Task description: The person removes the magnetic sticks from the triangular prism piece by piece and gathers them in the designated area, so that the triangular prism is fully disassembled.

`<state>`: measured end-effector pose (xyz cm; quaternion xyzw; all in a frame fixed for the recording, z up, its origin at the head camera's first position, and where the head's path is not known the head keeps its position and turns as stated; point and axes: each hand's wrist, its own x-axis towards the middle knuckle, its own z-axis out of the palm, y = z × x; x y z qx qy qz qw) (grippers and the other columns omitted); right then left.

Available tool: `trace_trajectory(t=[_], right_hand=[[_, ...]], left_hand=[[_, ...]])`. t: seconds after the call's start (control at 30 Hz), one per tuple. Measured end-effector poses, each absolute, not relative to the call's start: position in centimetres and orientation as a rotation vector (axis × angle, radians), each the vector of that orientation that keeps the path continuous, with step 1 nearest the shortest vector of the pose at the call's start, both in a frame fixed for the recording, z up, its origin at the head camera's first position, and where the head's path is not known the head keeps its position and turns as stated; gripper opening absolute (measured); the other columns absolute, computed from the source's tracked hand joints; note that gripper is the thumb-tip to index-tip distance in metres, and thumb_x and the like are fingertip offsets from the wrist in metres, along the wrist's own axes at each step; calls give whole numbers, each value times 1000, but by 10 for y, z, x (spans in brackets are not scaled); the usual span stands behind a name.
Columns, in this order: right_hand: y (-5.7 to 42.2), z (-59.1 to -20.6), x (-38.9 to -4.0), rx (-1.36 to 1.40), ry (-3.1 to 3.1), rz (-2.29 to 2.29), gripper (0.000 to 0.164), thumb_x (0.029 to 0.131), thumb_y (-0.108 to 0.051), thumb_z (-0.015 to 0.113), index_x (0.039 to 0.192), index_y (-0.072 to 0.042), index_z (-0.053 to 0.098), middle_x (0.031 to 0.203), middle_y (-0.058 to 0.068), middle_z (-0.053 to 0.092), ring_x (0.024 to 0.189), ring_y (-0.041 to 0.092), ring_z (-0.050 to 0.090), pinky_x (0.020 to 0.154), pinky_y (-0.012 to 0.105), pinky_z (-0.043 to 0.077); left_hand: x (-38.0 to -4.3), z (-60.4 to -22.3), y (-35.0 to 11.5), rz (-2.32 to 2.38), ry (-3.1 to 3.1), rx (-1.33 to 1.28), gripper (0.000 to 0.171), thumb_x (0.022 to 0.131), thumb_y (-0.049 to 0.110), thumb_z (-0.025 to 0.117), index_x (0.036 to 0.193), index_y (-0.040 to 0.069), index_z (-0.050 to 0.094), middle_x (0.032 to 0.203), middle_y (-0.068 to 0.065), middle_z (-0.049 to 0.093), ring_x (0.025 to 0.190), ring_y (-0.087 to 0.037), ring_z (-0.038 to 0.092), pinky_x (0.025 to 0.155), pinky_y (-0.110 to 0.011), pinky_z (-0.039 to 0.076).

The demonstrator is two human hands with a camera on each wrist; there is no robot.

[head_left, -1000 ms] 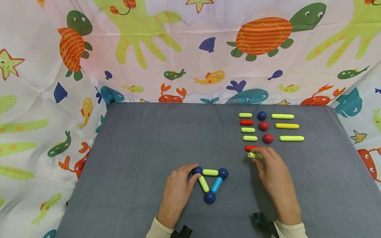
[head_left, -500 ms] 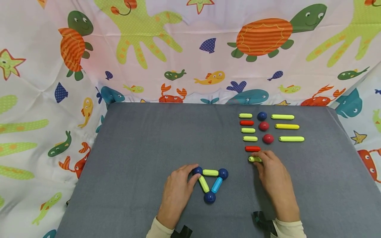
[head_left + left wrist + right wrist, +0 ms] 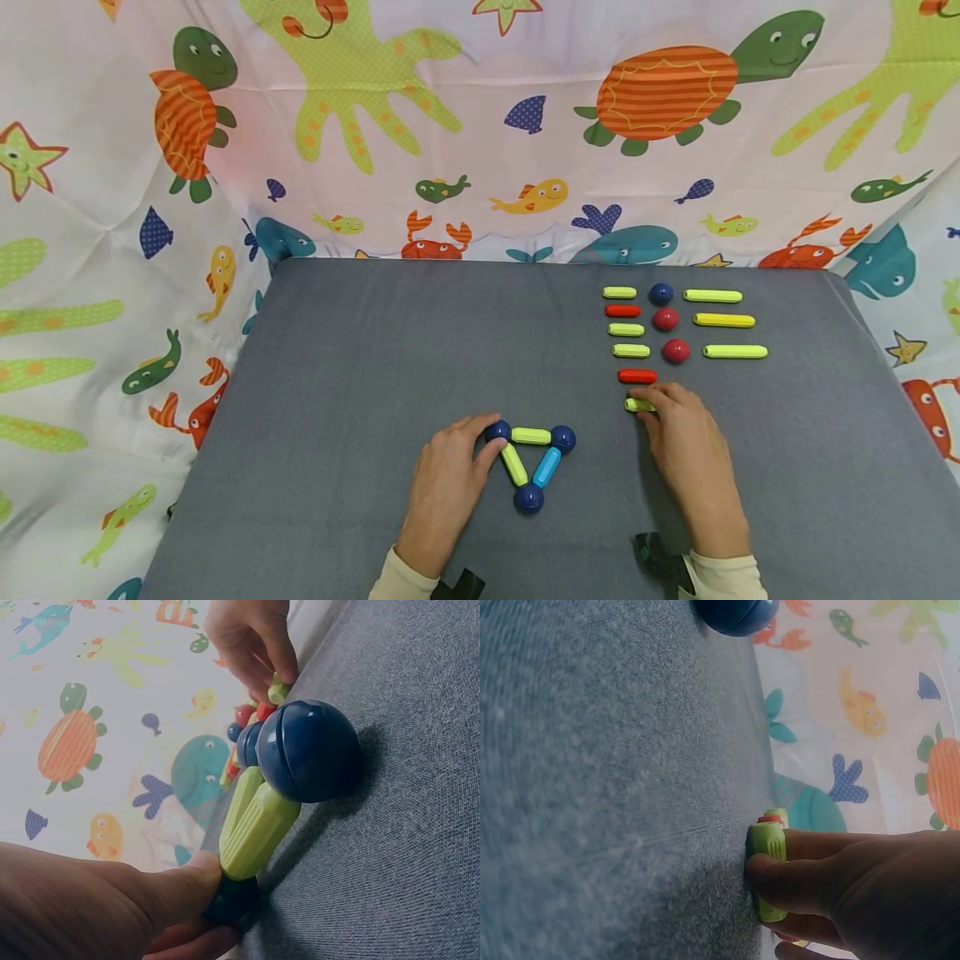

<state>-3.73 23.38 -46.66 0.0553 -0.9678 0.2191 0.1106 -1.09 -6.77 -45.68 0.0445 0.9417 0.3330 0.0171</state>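
No writing seems legible here.

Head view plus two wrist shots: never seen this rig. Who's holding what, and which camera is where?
No robot here: these are a person's two bare hands. The wide picture comes from a camera worn on the head, looking forward and down; each close-up comes from a camera on that wrist.

On the grey surface lies a triangle of balls and sticks. The left hand pinches its corner ball. The right hand holds a short green stick at the near end of a column of five more short sticks. Beside that column are three loose balls, then three longer sticks.
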Motion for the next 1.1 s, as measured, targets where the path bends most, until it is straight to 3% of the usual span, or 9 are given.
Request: trace_trajectory(t=[0.47, 0.83, 1.1], right_hand=[[226, -453, -33, 218, -2785, 648, 43, 80, 8, 87, 120, -4, 75, 114, 19, 70, 101, 44, 64, 87, 65, 50], [189, -440, -26, 556, -2884, 767, 47, 85, 2, 87, 129, -9, 73, 125, 7, 70, 114, 27, 67, 98, 49, 57], [174, -446, -22, 671, -2992, 799, 48, 89, -3, 86, 134, -14, 72, 133, 1, 69, 121, 21, 67, 101, 44, 57]], left_hand=[[-10, -456, -67, 1022, 2918, 124, 33, 97, 31, 79, 128, 17, 77, 124, -6, 76, 106, -26, 76, 79, -45, 63], [-10, -455, -68, 1026, 2919, 114, 33, 97, 31, 79, 128, 17, 77, 124, -5, 77, 105, -25, 76, 79, -45, 63], [-10, -455, -67, 1022, 2924, 107, 33, 97, 31, 79, 127, 17, 77, 124, -6, 76, 104, -26, 77, 78, -45, 63]])
